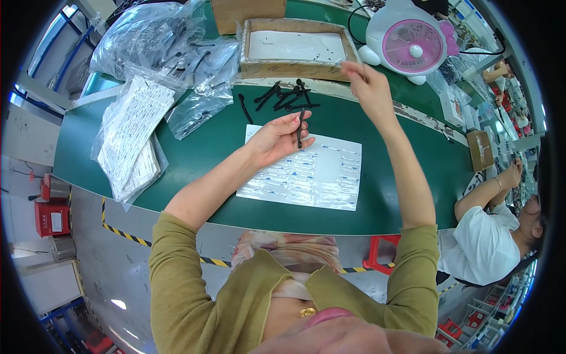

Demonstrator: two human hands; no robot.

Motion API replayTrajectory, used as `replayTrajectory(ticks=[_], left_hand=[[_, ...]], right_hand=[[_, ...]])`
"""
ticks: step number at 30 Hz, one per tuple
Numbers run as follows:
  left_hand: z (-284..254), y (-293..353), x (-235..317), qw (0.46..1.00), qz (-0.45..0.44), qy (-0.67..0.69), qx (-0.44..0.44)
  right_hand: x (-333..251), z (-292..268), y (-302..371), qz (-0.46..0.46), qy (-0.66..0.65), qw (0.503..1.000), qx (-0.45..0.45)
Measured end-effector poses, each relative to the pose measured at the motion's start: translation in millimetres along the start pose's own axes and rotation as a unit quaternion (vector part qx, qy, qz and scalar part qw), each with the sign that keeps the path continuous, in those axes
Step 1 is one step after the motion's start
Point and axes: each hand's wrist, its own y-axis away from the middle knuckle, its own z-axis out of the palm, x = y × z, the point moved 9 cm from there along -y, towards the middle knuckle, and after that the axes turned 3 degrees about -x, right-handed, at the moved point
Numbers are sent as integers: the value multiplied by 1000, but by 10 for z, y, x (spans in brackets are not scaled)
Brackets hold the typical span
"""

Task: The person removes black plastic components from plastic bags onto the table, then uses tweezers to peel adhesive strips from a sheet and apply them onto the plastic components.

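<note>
Left hand: the person's left hand [276, 140] grasps a thin black strip [301, 131] between thumb and fingers.
Black strip: in the left hand, over the far edge of the sheet, its length pointing away from the person.
Right hand: the right hand [371, 93] is raised near the tray's right end, fingertips drawn together; whether they pinch anything cannot be told.
Sheet: a white sheet [329, 177] with rows of small blue-marked pieces lies flat on the green table [407, 194].
Loose pieces: a cluster of black pieces [290, 99] lies between sheet and tray.
Tray: a shallow, worn tray [295, 70], pale inside, with small specks on its bottom.
Left side: clear plastic bags [141, 50] behind packs of white sheets [128, 138].
Far right: a white and pink fan [407, 44]; beyond the table's right end, a co-worker in a white top [484, 245].
</note>
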Motion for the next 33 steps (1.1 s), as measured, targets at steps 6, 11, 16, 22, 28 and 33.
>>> replayTrajectory(ticks=[6, 11, 16, 22, 28, 33], left_hand=[[29, 24, -20, 999, -18, -28, 13], [8, 40, -18, 999, -16, -27, 10], [24, 21, -33, 999, -21, -32, 6], [-44, 25, 4, 1000, -11, -22, -2], [3, 0, -21, 1000, -17, -18, -4], [-9, 24, 3, 1000, -17, -18, -1]], right_hand=[[313, 95, -778, 70, 167, 981, -75], [436, 263, -996, 112, 149, 974, -125], [653, 440, -1089, 122, 125, 964, -203], [423, 466, -1015, 140, 299, 924, -195], [547, 397, -1077, 55, 387, 911, -131], [550, 479, -1078, 130, 370, 901, -188]])
